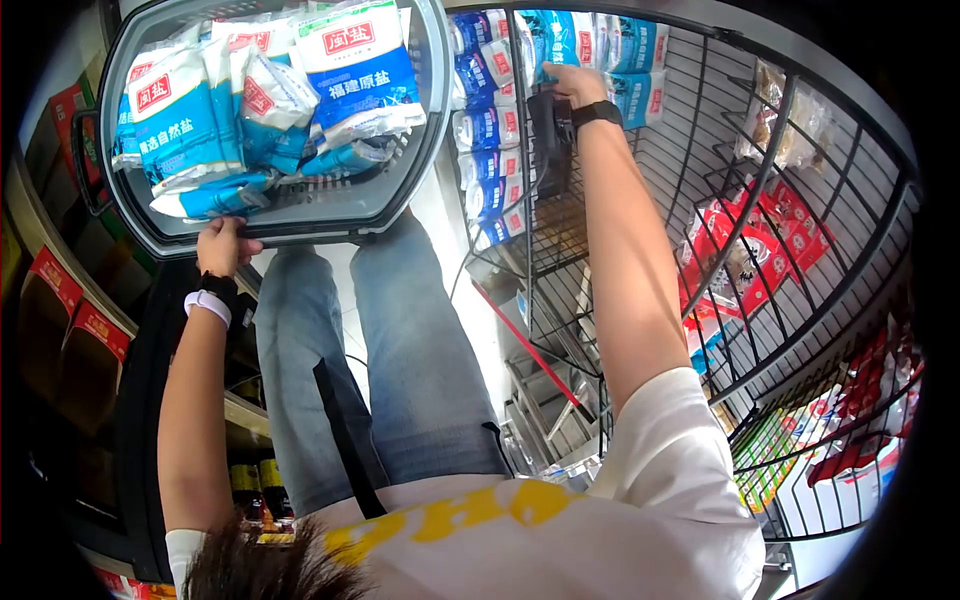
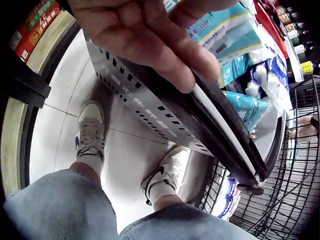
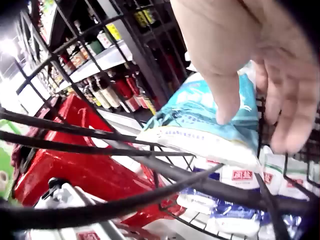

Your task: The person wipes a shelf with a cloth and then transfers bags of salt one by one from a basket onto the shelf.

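Several teal-and-white bags of salt (image 1: pixel 185 120) and a blue-and-white one (image 1: pixel 360 85) fill a grey shopping basket (image 1: pixel 435 110). My left hand (image 1: pixel 222 246) lies at the basket's near rim, below the bags; in the left wrist view its loosely bent fingers (image 2: pixel 175 65) overlap the rim. My right hand (image 1: pixel 578 88) reaches into a black wire rack (image 1: pixel 690 110) holding rows of salt bags. There, the thumb lies over a teal salt bag (image 3: pixel 200 117), while the other fingers extend apart at its right. Blue-and-white salt bags (image 3: pixel 235 217) lie below it.
Red packets (image 1: pixel 740 250) and clear bags (image 1: pixel 790 125) sit in the rack's other sections. Shelving with red price cards (image 1: pixel 100 330) stands at the left. Bottles (image 3: pixel 107 92) line shelves beyond the wires. Pale floor tiles (image 2: pixel 127 150) show beneath the basket.
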Available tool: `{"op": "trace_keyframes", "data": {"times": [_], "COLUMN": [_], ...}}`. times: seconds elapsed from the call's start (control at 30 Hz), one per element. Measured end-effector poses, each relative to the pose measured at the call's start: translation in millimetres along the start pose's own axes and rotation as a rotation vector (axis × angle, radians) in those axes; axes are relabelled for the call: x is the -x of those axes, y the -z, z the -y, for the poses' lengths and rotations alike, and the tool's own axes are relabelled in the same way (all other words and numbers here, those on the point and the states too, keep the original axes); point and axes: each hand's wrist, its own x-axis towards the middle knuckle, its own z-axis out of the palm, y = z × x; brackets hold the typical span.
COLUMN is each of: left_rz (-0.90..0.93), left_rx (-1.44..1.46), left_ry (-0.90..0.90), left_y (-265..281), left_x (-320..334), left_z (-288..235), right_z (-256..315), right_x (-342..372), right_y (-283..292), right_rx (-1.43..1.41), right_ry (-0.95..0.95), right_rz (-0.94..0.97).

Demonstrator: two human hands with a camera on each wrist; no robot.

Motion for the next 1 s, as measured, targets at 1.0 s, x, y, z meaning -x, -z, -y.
{"op": "trace_keyframes", "data": {"times": [1.0], "left_rz": [0.027], "left_rx": [0.018], "left_ry": [-0.024], "left_y": [3.2], "left_x": [-8.9], "left_z": [8.0], "right_z": [36.5], "right_x": [39.9], "right_y": [-14.4], "right_rx": [1.611], "right_ry": [0.411], "right_rz": [0.448]}}
